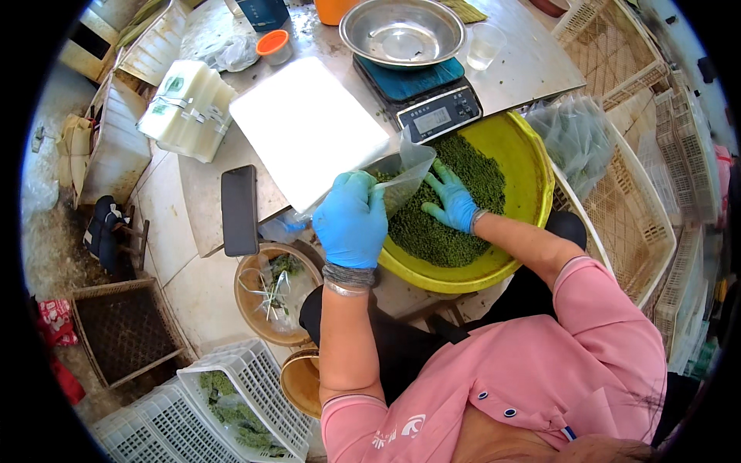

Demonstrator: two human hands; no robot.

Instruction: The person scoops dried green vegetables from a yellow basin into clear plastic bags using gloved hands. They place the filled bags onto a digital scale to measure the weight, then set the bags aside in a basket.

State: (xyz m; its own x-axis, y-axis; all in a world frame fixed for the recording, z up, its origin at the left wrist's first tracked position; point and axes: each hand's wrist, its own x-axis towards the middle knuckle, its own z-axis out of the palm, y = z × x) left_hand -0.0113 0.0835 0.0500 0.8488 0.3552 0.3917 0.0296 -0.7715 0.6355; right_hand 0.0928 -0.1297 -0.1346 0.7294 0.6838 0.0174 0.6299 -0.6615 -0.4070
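Note:
My left hand (351, 220), in a blue glove, grips the edge of a clear plastic bag (408, 171). The bag tilts over a yellow plastic basin (524, 168), its mouth spread toward my other hand. Inside the basin lies a heap of small green peppercorns (443, 246). My right hand (454, 199), gloved in blue too, rests on the peppercorns with its fingers apart, the fingertips close to the bag's edge. Whether it holds a few peppercorns is hidden. Left of the basin, a stack of flat plastic bags (310, 127) shines white on the metal table (527, 63).
A digital scale (431, 116) carries a steel bowl (402, 35), with a plastic cup (485, 49) beside it. A smartphone (239, 211) overhangs the table edge. Bundled bags (188, 110) lie left. Plastic crates (628, 202) stand right; a brown tub (246, 307) sits below.

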